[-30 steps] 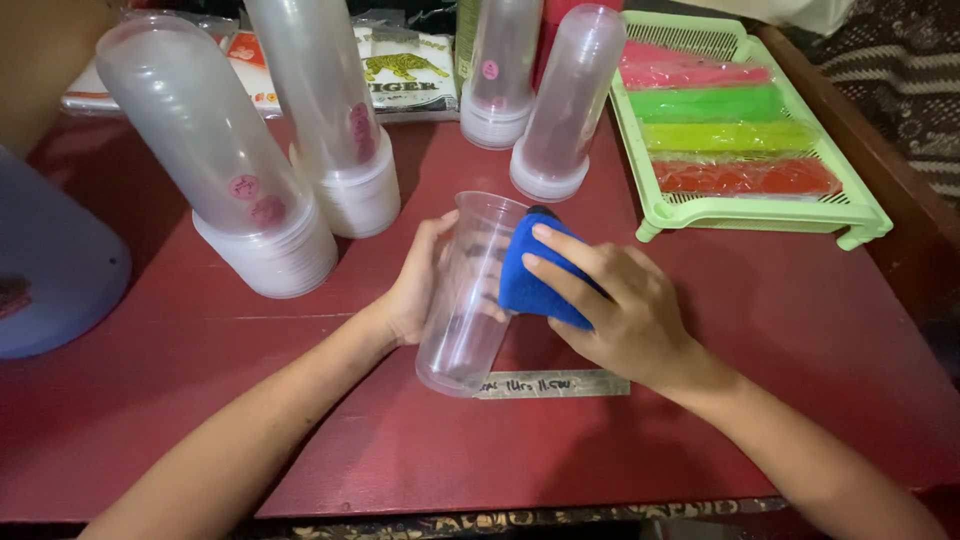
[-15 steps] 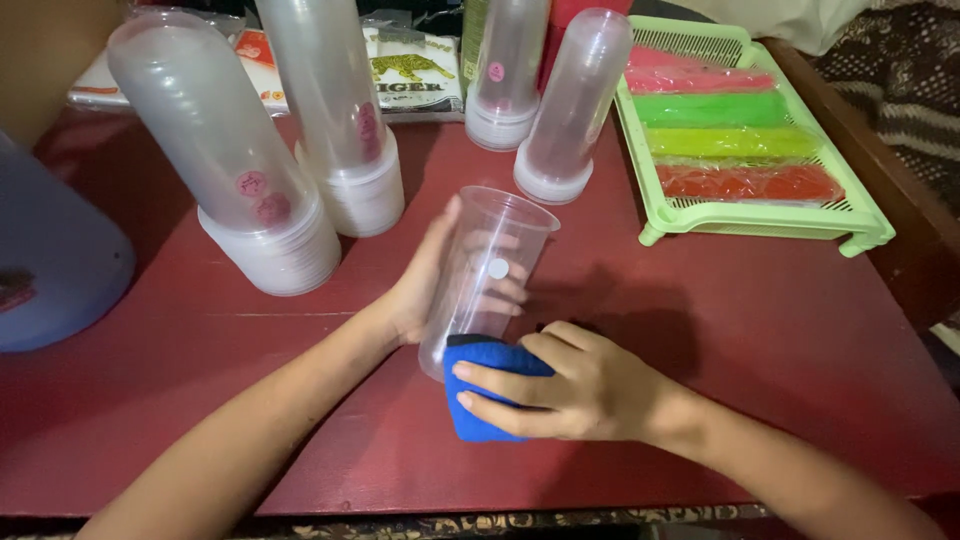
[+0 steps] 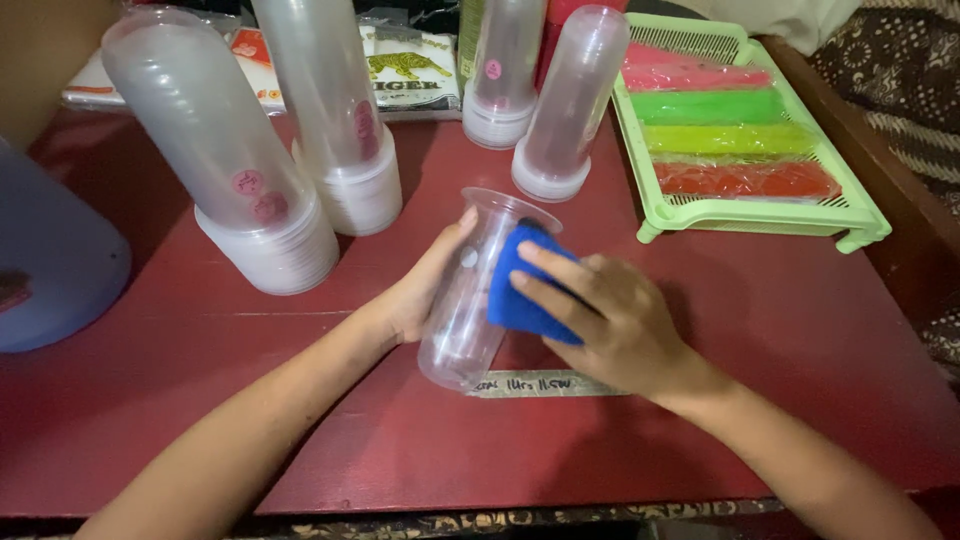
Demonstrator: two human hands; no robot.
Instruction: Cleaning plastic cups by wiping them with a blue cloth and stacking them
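A clear plastic cup (image 3: pixel 462 312) lies tilted over the red table (image 3: pixel 780 330), mouth pointing away from me. My left hand (image 3: pixel 420 290) holds it from the left side, thumb near the rim. Pressed against the cup's right side near the rim is a blue cloth (image 3: pixel 520 290), gripped by my right hand (image 3: pixel 610 320), whose fingers lie across it.
Stacks of upturned clear cups stand behind: two tall stacks at left (image 3: pixel 225 170) (image 3: pixel 340 120), two at centre back (image 3: pixel 505 70) (image 3: pixel 570 105). A pale green tray (image 3: pixel 860 225) with coloured packs sits at right. A blue container (image 3: pixel 50 260) is at far left. A tape strip (image 3: pixel 540 384) lies under the cup.
My right hand moved the blue cloth from the cup's base up along its side to near the rim. The left hand kept its hold on the cup.
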